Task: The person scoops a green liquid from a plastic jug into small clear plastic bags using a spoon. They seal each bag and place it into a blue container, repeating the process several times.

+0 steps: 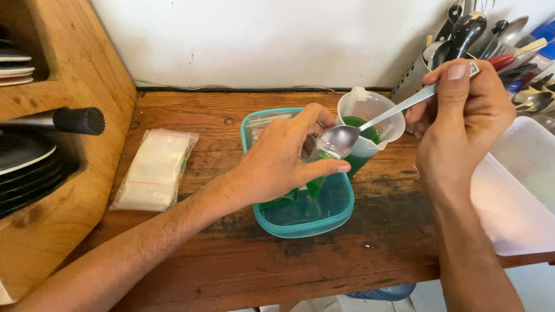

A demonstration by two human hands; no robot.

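One spoon [370, 122], bowl lower-left, handle upper-right.

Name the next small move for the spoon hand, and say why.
Probably tip the spoon into the small bag that the left hand holds open over the teal container; the right hand has its bowl right at the bag's mouth.

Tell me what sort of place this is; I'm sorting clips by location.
Probably a home kitchen. A perforated metal caddy full of cutlery stands against the wall, plates are stacked in a wooden rack, and the right hand holds a spoon over a worn wooden counter.
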